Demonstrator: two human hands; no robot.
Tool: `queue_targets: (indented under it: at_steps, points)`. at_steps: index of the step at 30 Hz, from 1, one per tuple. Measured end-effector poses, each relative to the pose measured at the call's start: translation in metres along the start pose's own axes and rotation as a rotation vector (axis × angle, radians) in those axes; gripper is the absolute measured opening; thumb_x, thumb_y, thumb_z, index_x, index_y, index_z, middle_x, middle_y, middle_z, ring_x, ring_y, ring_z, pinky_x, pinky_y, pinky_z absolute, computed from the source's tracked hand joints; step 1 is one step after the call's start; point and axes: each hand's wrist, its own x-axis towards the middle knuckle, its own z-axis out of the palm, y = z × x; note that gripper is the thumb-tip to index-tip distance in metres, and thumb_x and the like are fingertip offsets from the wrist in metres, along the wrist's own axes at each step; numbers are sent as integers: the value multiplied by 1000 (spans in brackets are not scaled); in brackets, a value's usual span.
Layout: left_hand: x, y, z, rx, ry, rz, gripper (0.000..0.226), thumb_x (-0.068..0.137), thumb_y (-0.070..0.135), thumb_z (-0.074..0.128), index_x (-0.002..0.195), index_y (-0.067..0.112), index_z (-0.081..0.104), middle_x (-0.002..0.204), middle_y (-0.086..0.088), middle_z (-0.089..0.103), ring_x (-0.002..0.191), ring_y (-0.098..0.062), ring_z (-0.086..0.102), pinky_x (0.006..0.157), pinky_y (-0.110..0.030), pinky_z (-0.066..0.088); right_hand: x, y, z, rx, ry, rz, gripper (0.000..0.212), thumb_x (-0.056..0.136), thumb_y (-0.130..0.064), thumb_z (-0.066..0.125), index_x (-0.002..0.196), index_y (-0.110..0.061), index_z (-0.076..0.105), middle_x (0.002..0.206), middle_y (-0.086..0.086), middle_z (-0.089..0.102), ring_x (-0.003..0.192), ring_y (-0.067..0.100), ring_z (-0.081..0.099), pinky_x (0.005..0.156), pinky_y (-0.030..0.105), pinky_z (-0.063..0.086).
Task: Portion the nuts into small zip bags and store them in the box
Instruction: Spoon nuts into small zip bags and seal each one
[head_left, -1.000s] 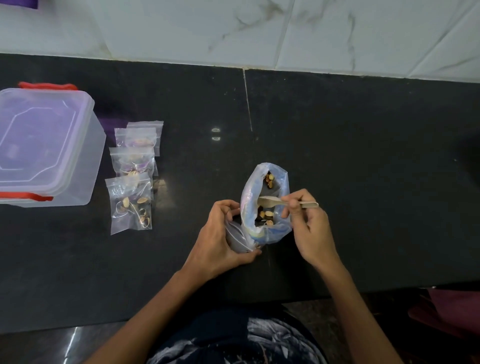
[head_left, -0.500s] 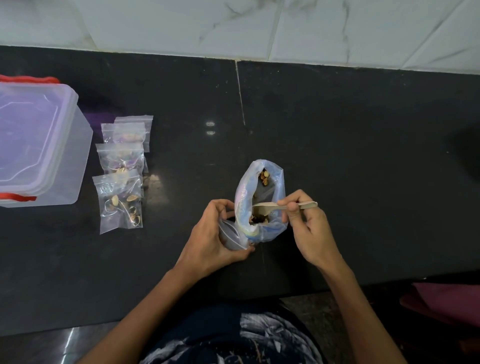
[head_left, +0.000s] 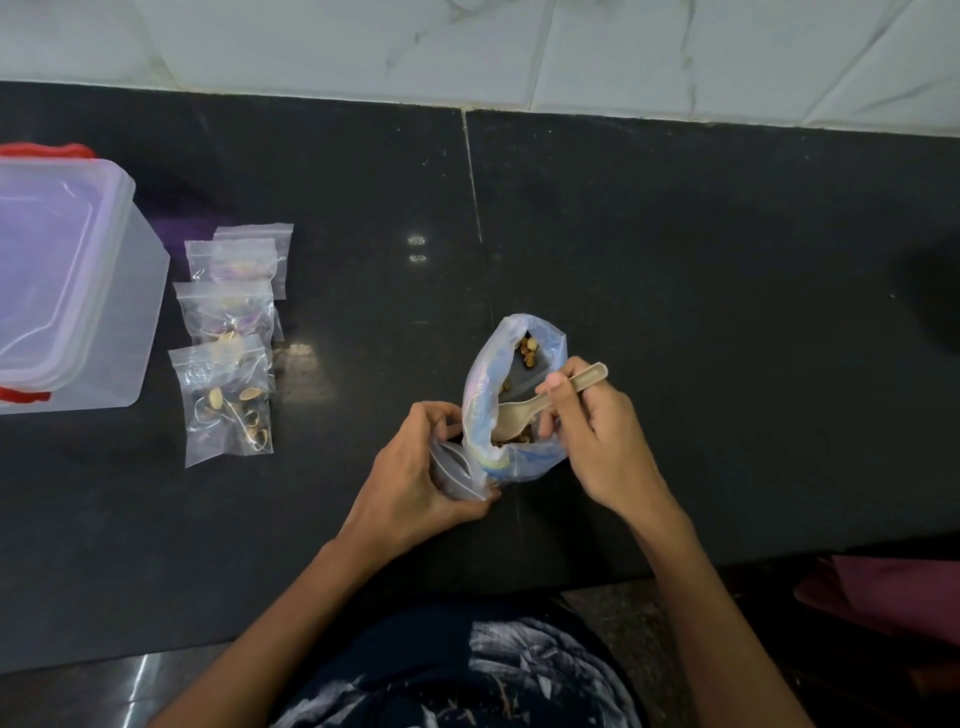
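A large bluish plastic bag of nuts (head_left: 483, 384) stands open on the black counter. My right hand (head_left: 597, 441) pinches a pale wooden spoon (head_left: 514, 415) whose bowl dips among the nuts inside that bag. My left hand (head_left: 410, 478) grips a small clear zip bag (head_left: 454, 470) held open just left of the big bag's near edge. Several filled small zip bags (head_left: 228, 395) lie in a column to the left. The clear plastic box (head_left: 72, 280) with red clips stands at the far left, its lid on.
The black counter (head_left: 701, 291) runs to a white tiled wall at the back. Its front edge lies close to my body. A maroon object (head_left: 883, 592) sits below the counter at the lower right.
The spoon's bowl has sunk lower into the big bag, toward the nuts at its near end. My left hand keeps holding the small bag. The view has shifted slightly.
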Motion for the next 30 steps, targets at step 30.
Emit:
queue_targets:
  at_steps: [30]
  points:
    - [-2,7,9,12,162,70,58,54,52,85,92,22,53,92,13,65,81,-5,66,65,-27,56,41,-5,7,73,-228,510,44,103,-36,31,73,-13,52,57,-2,51,42,4,43,52,22,39]
